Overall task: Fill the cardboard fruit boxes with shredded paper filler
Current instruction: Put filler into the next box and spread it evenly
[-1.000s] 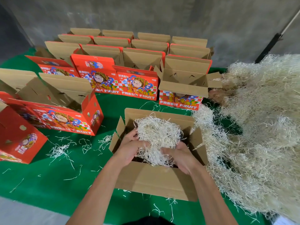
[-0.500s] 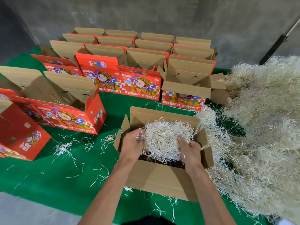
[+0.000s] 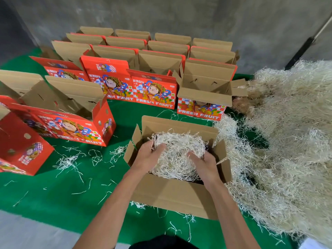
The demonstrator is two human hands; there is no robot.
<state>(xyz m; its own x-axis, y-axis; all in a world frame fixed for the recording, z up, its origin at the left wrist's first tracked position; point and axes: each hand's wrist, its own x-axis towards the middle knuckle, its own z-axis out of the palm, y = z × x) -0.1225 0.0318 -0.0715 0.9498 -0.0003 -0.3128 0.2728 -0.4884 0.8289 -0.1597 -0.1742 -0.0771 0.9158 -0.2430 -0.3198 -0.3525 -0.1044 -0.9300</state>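
Note:
An open plain cardboard fruit box (image 3: 172, 194) stands on the green cloth in front of me, flaps up. A wad of pale shredded paper (image 3: 179, 144) fills its inside. Both my hands are down in the box on top of that wad. My left hand (image 3: 149, 155) has its fingers curled into the paper at the left side. My right hand (image 3: 203, 162) grips the paper at the right side, fingers bent into the strands. The box floor is hidden under the filler.
A big heap of shredded paper (image 3: 287, 144) covers the right side, touching the box. Several open red "FRESH FRUIT" boxes (image 3: 154, 94) stand in rows behind and to the left (image 3: 70, 126). Loose strands litter the green cloth (image 3: 71, 186). A grey wall is behind.
My hands pulled the wad apart to the box's sides, then came inward over it. The paper now lies flatter and lower in the box.

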